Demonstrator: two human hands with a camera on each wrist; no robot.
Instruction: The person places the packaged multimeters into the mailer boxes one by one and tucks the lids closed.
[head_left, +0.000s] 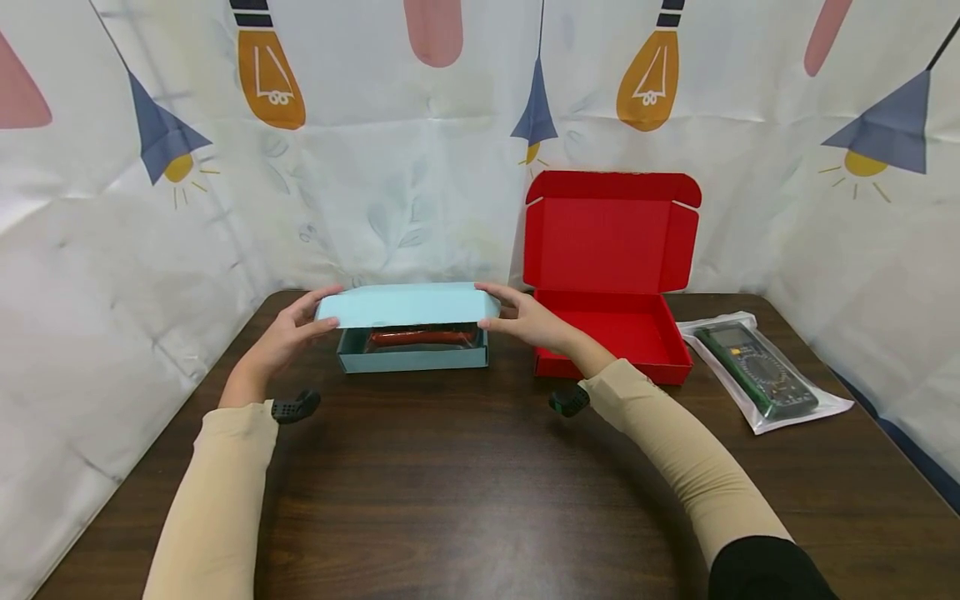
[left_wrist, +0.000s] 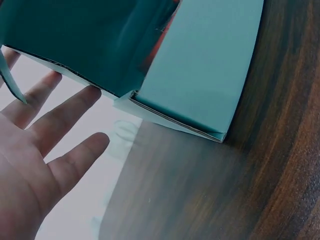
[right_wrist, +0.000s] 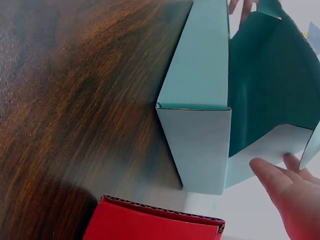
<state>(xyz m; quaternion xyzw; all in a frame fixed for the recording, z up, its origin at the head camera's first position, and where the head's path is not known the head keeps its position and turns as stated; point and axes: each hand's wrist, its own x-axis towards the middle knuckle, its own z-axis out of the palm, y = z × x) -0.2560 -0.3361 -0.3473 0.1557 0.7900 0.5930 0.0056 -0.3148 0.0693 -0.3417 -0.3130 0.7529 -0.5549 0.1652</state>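
Note:
In the head view a light blue cardboard box (head_left: 412, 359) stands on the table with its lid (head_left: 405, 305) half raised. A reddish-brown object in clear wrap (head_left: 423, 337) shows inside; its kind is unclear. My left hand (head_left: 292, 329) holds the lid's left end, thumb low and fingers higher up. In the left wrist view, spread fingers (left_wrist: 65, 120) touch the lid's edge. At the other end my right hand (head_left: 525, 317) grips the lid likewise. The right wrist view shows fingertips (right_wrist: 265, 172) against the lid's side, beside the tucked-in flap.
Right of the blue box stands a red cardboard box (head_left: 611, 333), its lid upright. Further right lies a multimeter (head_left: 757, 371) in a clear plastic bag. The dark wooden table (head_left: 450, 483) meets a patterned cloth (head_left: 337, 192) behind and at the sides.

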